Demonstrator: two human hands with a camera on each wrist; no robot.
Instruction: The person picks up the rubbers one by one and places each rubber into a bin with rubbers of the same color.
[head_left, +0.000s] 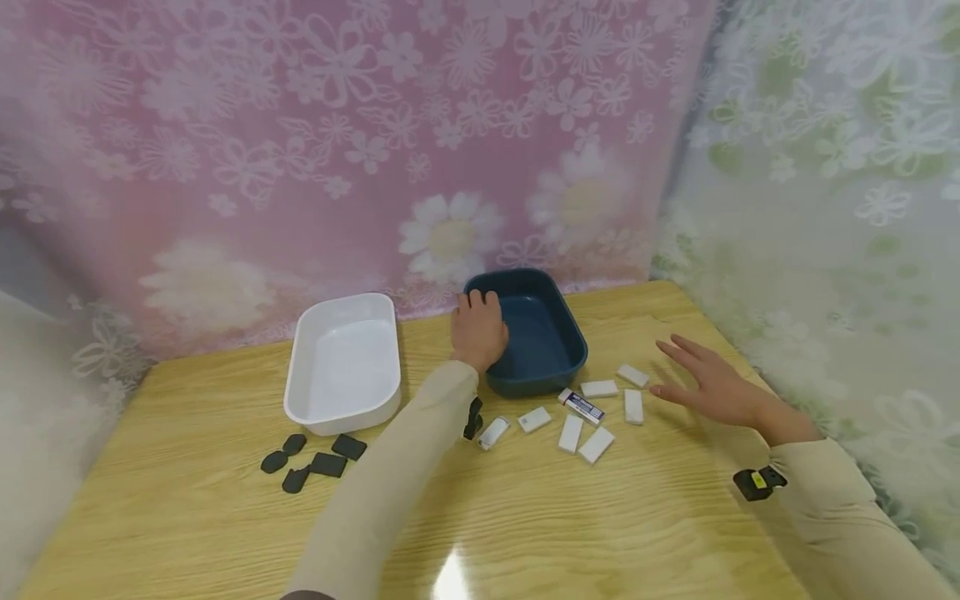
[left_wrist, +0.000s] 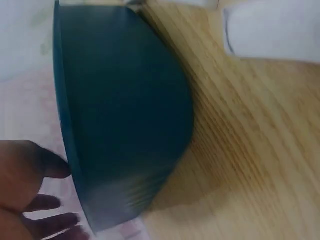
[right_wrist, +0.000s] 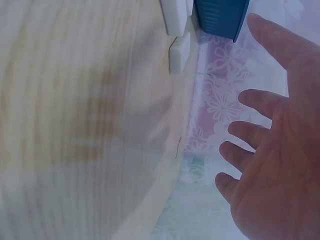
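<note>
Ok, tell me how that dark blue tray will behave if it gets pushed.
The blue tray looks like thin plastic and empty, so probably light. On the smooth wooden table it should slide rather than tip, being low and wide. The left hand holds its rim.

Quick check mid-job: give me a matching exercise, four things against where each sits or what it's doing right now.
Things:
1. left hand
2. right hand
3. black pieces
4. white tray

States:
a. lying in front of the white tray
b. fingers spread, beside the white erasers
c. left of the blue tray
d. holding the blue tray's rim

Pairs: 1-d, 2-b, 3-a, 4-c
</note>
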